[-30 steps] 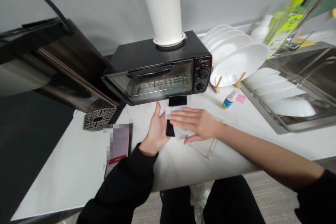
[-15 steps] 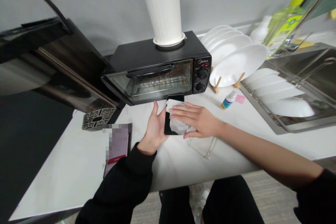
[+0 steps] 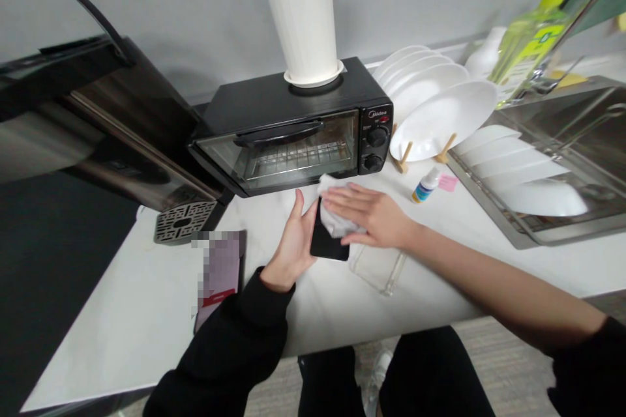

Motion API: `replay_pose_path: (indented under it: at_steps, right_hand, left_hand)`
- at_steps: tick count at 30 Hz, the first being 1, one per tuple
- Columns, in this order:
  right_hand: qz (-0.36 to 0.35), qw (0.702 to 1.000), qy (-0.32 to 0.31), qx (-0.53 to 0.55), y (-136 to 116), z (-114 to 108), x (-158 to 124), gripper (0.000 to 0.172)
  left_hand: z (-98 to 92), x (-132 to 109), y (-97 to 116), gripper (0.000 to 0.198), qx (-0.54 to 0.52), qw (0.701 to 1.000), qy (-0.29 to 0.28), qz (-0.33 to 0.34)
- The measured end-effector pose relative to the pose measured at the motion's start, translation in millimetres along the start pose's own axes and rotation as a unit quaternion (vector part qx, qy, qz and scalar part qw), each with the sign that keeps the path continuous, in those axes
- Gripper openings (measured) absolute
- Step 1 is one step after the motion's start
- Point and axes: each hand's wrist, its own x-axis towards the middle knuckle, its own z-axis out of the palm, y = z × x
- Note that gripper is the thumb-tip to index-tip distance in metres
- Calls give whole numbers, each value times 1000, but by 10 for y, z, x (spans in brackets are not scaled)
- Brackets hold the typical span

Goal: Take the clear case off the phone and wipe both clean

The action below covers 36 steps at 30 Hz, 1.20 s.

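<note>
My left hand [image 3: 292, 244] holds a black smartphone [image 3: 328, 244] from its left side, thumb pointing up and the other fingers hidden under it. Over the phone's upper part my right hand [image 3: 374, 215] presses a white wiping cloth [image 3: 335, 221] flat against the screen, fingers together on top of it. The lower end of the screen shows bare. Just right of the phone, partly under my right forearm, a clear phone case [image 3: 379, 270] lies on the counter. A small spray bottle [image 3: 426, 185] with a blue and yellow label stands beyond my right wrist, beside a pink slip [image 3: 447, 182].
Behind my hands sits a black toaster oven [image 3: 293, 137] bearing a white paper cup [image 3: 303, 26] of chopsticks. White plates [image 3: 443, 117] stand racked to its right, near a steel sink [image 3: 518, 238] holding bowls. At left are a dark machine [image 3: 147, 143] and a flat device with a lit screen [image 3: 222, 273].
The cloth has slid up and right on the phone under my right hand and is more bunched. The phone has tilted and shifted slightly towards me, uncovering more of its lower screen.
</note>
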Motion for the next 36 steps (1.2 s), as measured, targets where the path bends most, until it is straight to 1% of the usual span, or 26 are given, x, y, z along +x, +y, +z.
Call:
replay_pose_path:
  at_steps: [2, 4, 5, 6, 8, 10, 11, 12, 14, 15, 16, 18, 19, 20, 21, 22, 23, 24, 25, 27, 28, 29, 31, 32, 34, 36]
  right_hand:
    - [20, 999, 27, -18, -9, 16, 2, 81]
    - [-42, 999, 27, -1, -33, 37, 6, 85]
    - [-76, 997, 21, 12, -42, 44, 7, 83]
    - [-84, 996, 20, 17, -47, 46, 8, 79]
    - [-15, 999, 39, -4, -42, 38, 10, 73]
    - [45, 997, 60, -30, -38, 31, 13, 75]
    - [37, 997, 58, -31, -43, 34, 15, 78]
    - [3, 999, 49, -21, -51, 40, 17, 78]
    - [-80, 997, 23, 8, -61, 55, 17, 71]
    - [-84, 996, 20, 12, -58, 58, 15, 65]
    - [-47, 998, 28, 5, -51, 59, 11, 63]
    - [28, 998, 49, -15, -40, 58, 4, 67]
    - [36, 998, 51, -17, -41, 62, 2, 71]
    - [18, 999, 44, -12, -48, 68, 1, 75]
    - [-23, 999, 32, 0, -57, 77, 2, 75]
    - [-66, 998, 20, 14, -63, 84, 3, 72]
    - [-85, 996, 14, 23, -61, 88, 4, 65]
    - [-66, 997, 18, 21, -51, 86, 4, 60]
    - [-25, 999, 30, 12, -35, 81, 4, 59]
    - [48, 998, 45, -9, -2, 65, 4, 69]
    - [51, 998, 41, -12, 7, 59, 5, 75]
    - [25, 999, 32, -8, 10, 55, 7, 79]
    - [-45, 999, 22, 6, 6, 46, 10, 73]
    - [-50, 998, 31, 5, 4, 40, 11, 66]
    - [10, 998, 66, -14, 0, 23, 12, 59]
    - [52, 995, 82, -26, -17, 11, 15, 63]
  left_hand:
    - [-2, -4, -9, 70, 7, 1000, -2, 14]
    - [-12, -11, -9, 68, 14, 1000, 15, 10]
    - [-21, -13, -5, 68, 16, 1000, 22, 12]
    - [-32, -13, -1, 69, 18, 999, 21, 18]
    - [-53, -10, 6, 70, 21, 999, -2, 35]
    - [-64, -7, 9, 70, 28, 998, -25, 47]
    - [-64, -7, 10, 69, 32, 998, -24, 46]
    - [-60, -8, 9, 69, 36, 998, -13, 42]
    - [-43, -13, 8, 70, 37, 999, 13, 35]
    - [-34, -15, 6, 70, 38, 998, 20, 36]
    - [-25, -17, 3, 71, 41, 998, 19, 39]
    - [-14, -17, -6, 72, 51, 998, 13, 46]
    - [-11, -15, -11, 71, 55, 997, 14, 44]
    - [-10, -13, -15, 71, 57, 997, 20, 38]
    - [-10, -11, -18, 71, 55, 998, 29, 31]
    - [-11, -9, -20, 71, 52, 998, 35, 27]
    - [-13, -7, -21, 72, 47, 998, 35, 29]
    - [-15, -7, -21, 72, 42, 998, 29, 36]
    - [-18, -8, -20, 72, 41, 998, 19, 45]
    - [-25, -12, -21, 71, 46, 998, 1, 53]
    - [-28, -15, -23, 71, 51, 997, 1, 51]
    - [-32, -17, -27, 72, 56, 997, 6, 44]
    - [-38, -21, -44, 72, 69, 997, 16, 39]
    - [-42, -20, -56, 72, 75, 996, 14, 44]
    - [-52, -14, -86, 72, 88, 995, -9, 49]
    - [-66, -2, -111, 71, 93, 994, -25, 48]
